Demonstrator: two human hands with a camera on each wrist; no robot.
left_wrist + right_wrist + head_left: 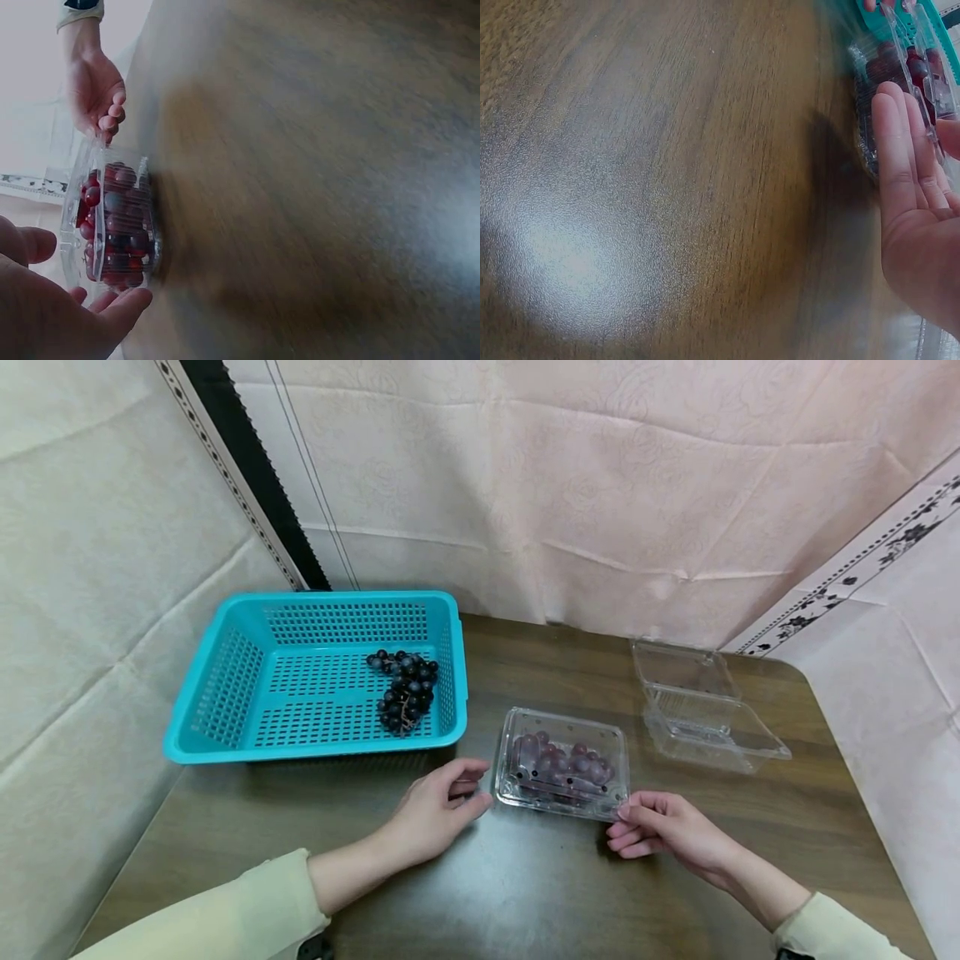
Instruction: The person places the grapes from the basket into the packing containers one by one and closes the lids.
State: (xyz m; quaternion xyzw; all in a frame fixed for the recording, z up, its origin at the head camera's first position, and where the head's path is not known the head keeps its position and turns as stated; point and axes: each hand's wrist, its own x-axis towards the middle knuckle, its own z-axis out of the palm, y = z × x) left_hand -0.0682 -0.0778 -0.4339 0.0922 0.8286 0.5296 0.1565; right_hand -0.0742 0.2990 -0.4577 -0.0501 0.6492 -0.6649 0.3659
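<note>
A clear plastic clamshell box (561,763) with its lid down holds dark red grapes (124,217). My right hand (667,831) pinches the box's near right corner, thumb above the rim and fingers below. In the right wrist view, that hand's fingers (889,131) stretch along the side of the box. My left hand (438,810) is at the box's left edge, its thumb and fingers spread apart with nothing between them. The left wrist view has the left hand (60,315) close at the end of the box.
To the left stands a turquoise perforated basket (197,727) with a bunch of black grapes (408,689) in its right part. An empty clear clamshell box (705,727) lies with its lid up at the back right. Patterned cloth (585,485) hangs behind the wooden table (517,885).
</note>
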